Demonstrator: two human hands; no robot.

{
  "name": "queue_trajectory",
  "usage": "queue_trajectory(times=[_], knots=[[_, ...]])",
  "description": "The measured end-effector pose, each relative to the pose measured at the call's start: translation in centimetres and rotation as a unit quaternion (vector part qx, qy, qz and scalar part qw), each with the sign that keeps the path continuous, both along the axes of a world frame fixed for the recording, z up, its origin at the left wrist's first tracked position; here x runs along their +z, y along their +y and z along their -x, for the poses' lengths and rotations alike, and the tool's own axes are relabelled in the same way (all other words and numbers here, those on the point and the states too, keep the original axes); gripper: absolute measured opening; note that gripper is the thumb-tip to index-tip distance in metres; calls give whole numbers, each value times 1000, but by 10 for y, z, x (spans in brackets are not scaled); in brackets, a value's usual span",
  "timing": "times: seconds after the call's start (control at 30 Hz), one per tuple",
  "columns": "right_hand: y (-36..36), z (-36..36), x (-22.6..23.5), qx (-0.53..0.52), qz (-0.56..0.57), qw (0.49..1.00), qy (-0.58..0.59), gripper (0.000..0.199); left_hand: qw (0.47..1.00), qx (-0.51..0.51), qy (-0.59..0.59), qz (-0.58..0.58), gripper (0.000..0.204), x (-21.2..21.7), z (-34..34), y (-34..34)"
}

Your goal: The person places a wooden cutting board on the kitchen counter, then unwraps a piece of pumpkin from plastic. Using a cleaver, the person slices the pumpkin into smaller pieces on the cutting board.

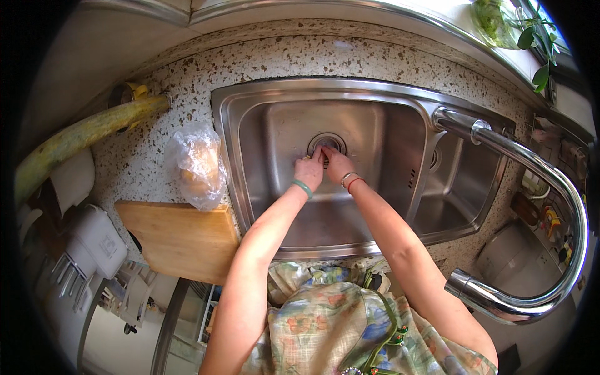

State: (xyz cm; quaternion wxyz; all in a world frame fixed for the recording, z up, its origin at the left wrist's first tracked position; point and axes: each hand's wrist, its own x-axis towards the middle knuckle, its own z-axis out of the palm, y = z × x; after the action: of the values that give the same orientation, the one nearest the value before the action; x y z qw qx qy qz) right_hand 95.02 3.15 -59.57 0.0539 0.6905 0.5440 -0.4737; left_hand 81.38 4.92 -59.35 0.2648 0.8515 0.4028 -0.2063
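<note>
Both my arms reach down into a stainless steel sink [262, 125]. My left hand [310, 169] and my right hand [337, 164] meet at the round drain strainer [327, 140] in the basin floor, fingertips pressed on its near rim. I cannot tell whether either hand grips the strainer. A green bangle sits on my left wrist, thin bracelets on my right. A curved chrome faucet [556, 187] arches over the sink's right side.
A clear plastic bag with something yellowish [197, 164] lies on the speckled counter left of the sink. Beside it are a wooden cutting board [178, 237] and a long green gourd [81, 134]. A smaller second basin [459, 181] sits right. Plants [519, 25] stand on the sill.
</note>
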Motion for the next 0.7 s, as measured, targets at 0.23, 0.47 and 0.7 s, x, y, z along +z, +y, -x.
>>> queue_trajectory(times=[0.23, 0.47, 0.7], knots=[[-7, -6, 34, -371, 68, 892, 248, 47, 941, 213, -239, 109, 43, 49, 16, 4], [-16, -9, 134, -623, -28, 538, 567, 64, 442, 608, -500, 430, 52, 128, -5, 3], [-16, -6, 222, -594, -95, 454, 657, 61, 298, 594, -610, 432, 54, 218, -8, 1]])
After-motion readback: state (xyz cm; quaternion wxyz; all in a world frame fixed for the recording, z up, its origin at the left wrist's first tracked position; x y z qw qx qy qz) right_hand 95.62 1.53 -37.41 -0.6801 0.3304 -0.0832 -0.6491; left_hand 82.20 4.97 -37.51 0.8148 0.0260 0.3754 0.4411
